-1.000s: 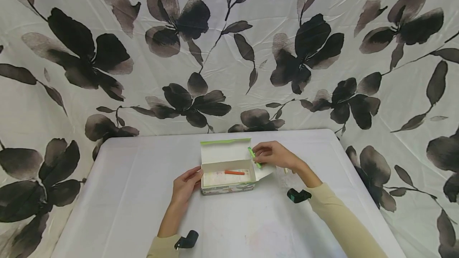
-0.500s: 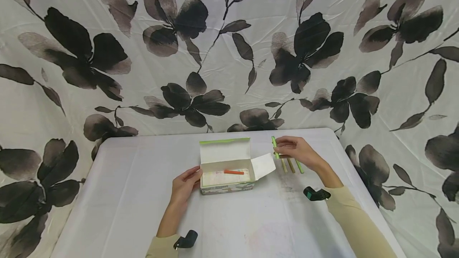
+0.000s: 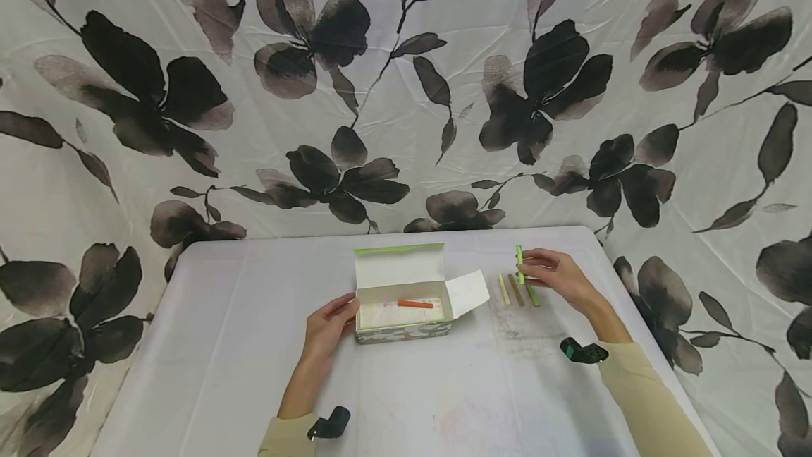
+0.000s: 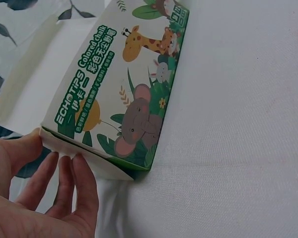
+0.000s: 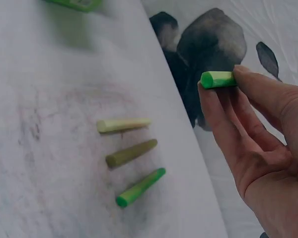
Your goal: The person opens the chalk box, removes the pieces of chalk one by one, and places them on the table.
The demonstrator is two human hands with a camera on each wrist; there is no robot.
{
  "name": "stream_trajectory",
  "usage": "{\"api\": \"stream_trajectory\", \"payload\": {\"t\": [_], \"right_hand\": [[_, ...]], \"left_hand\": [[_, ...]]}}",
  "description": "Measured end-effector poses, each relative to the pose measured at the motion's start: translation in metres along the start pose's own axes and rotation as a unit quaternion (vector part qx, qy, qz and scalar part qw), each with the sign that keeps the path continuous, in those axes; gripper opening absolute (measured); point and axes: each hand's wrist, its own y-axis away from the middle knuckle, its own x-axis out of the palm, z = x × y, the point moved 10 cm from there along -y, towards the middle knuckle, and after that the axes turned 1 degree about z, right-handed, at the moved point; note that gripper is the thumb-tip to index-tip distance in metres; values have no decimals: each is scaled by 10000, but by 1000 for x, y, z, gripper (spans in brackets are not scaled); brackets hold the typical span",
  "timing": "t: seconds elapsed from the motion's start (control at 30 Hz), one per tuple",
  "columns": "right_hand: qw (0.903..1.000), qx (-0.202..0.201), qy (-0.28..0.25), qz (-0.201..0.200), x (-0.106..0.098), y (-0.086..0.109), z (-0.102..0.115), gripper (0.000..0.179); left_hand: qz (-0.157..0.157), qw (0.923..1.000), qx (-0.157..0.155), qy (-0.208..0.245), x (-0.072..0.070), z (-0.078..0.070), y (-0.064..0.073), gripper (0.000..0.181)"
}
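An open cardboard chalk box, printed with animals and "Colored chalk" in the left wrist view, has its lid raised and a flap out to the right. One orange chalk stick lies inside. My left hand holds the box's left end, the thumb at the top edge and fingertips against the end flap. Between thumb and fingers my right hand pinches a bright green chalk stick above the table. Near it lie a pale yellow chalk, an olive chalk and a green chalk, side by side.
The white-covered table carries faint chalk smudges in front of the chalk row. Behind it hangs a white cloth with dark flowers. Each wrist wears a small black camera, such as the right wrist camera.
My right hand has carried the bright green chalk stick rightward, from over the box's right flap to above the row of chalks. My left hand and the box have stayed put.
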Motion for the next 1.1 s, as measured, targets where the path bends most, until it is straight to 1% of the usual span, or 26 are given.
{"api": "stream_trajectory", "payload": {"t": [0.2, 0.4, 0.5, 0.7, 0.87, 0.97, 1.1], "right_hand": [[9995, 216, 79, -200, -13, 7, -22, 61], [9982, 424, 217, -365, -20, 12, -43, 63], [9970, 528, 290, -483, -22, 14, -54, 60], [9923, 713, 683, -747, -26, 16, -75, 52], [9887, 697, 936, -939, -28, 16, -83, 45], [9873, 556, 1072, -1028, -29, 15, -83, 40], [9827, 376, 1409, -1144, -29, 14, -80, 34]], "left_hand": [[-14, 10000, 32, 7, 0, -3, 2, 41], [-3, 10000, 42, -6, 0, -4, 4, 42], [-13, 10000, 54, 36, 0, -4, 4, 41], [14, 9999, 86, 90, 2, -3, 4, 39], [0, 9999, 98, 57, 1, -3, 3, 40], [-16, 10000, 91, 22, 1, -3, 4, 41], [-29, 10000, 70, 19, 1, -3, 4, 41]]}}
